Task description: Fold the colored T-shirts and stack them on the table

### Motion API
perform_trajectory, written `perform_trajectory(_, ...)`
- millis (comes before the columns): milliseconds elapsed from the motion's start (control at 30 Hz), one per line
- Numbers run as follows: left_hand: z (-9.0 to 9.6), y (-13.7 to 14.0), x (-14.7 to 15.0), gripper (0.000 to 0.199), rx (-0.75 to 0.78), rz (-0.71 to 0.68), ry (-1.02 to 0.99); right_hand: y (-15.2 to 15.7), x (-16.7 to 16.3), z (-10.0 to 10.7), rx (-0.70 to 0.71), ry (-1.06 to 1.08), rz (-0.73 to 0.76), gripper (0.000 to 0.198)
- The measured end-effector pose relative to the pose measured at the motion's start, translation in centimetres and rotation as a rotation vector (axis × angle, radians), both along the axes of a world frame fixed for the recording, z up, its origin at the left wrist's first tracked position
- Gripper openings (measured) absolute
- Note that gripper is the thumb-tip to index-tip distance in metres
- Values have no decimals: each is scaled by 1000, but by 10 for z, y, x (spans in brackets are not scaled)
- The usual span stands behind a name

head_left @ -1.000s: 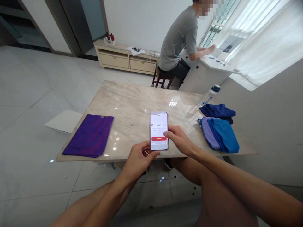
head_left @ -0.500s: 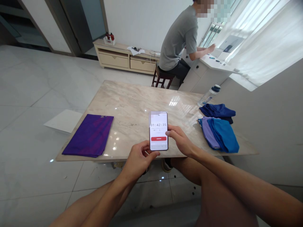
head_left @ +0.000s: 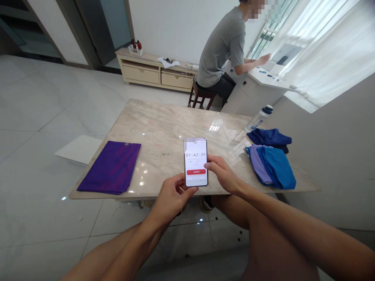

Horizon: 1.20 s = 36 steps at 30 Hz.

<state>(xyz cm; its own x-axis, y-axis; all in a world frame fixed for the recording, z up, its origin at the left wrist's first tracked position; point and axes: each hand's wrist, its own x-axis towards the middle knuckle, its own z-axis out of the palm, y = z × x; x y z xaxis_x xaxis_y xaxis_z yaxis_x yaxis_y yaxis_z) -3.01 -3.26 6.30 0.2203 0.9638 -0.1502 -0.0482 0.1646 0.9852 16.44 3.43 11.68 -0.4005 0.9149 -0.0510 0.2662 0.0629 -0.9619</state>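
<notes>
A smartphone is held upright over the near edge of the marble-patterned table. Its bright screen reads 01:42:35 above a red button. My left hand grips its lower left corner, the thumb along the bottom edge. From the other side my right hand holds the right edge, its thumb at the screen's border; the fingers behind the phone are hidden. Folded purple cloth lies flat to the left. On the right is a pile of blue and lilac cloth, with dark blue cloth behind it.
A clear water bottle with a dark lid stands at the table's right back. Beyond, a person in a grey shirt sits on a stool at a white desk. A low cabinet lines the wall.
The phone has tilted very slightly in my hands. At the desk, the other person's hand has moved a little to the right.
</notes>
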Motion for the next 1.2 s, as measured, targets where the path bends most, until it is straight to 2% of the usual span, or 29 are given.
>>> perform_trajectory(1200, 1, 0, -4, 39, 13, 8, 3, -1, -3, 0, -22, 23, 14, 24)
